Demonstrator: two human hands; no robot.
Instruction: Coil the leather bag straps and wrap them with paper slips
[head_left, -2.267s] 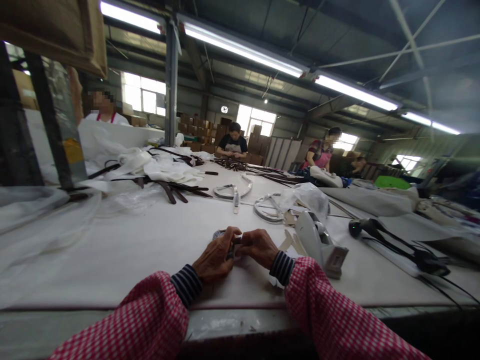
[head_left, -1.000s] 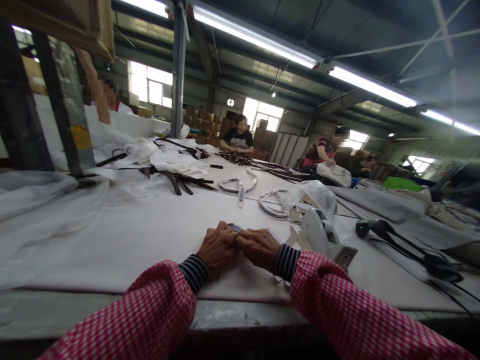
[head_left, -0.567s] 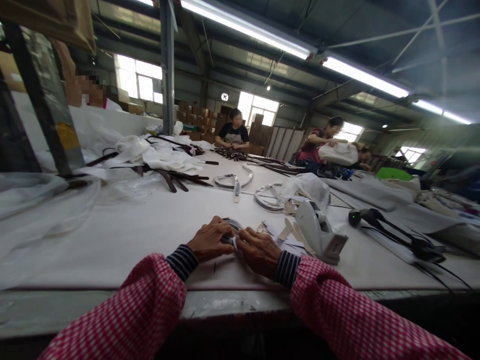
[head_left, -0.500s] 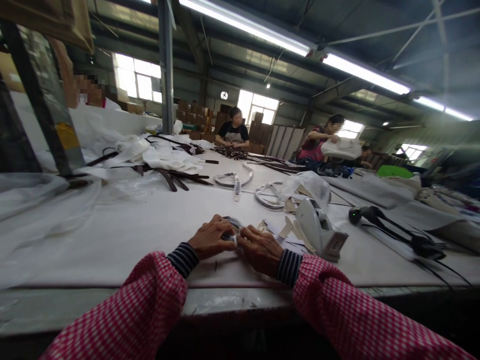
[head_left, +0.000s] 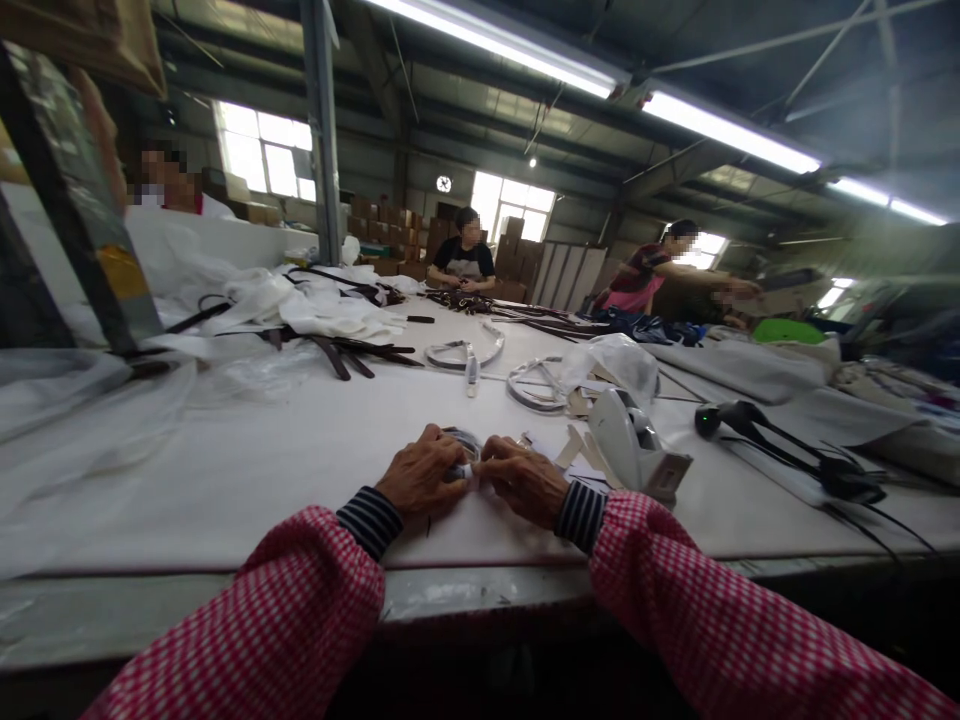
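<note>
Grey, glossy coiled strap (head_left: 463, 437) sits above the white-covered table (head_left: 247, 480), gripped by the person's left hand (head_left: 421, 476), presumably to keep it compact; the right hand (head_left: 523, 482) curls its fingers alongside, whether pinching cannot be told.

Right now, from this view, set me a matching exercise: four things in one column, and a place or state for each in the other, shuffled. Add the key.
Things:
1. Left hand
2. Tape dispenser
3. Dark straps on the left
4. Black device

Places and states:
A. Lying next to white wrapping
B. Showing a small green light
C. Holding the near grey coil
D. Pale grey, just right of the right hand

Pairs: 1-C; 2-D; 3-A; 4-B
</note>
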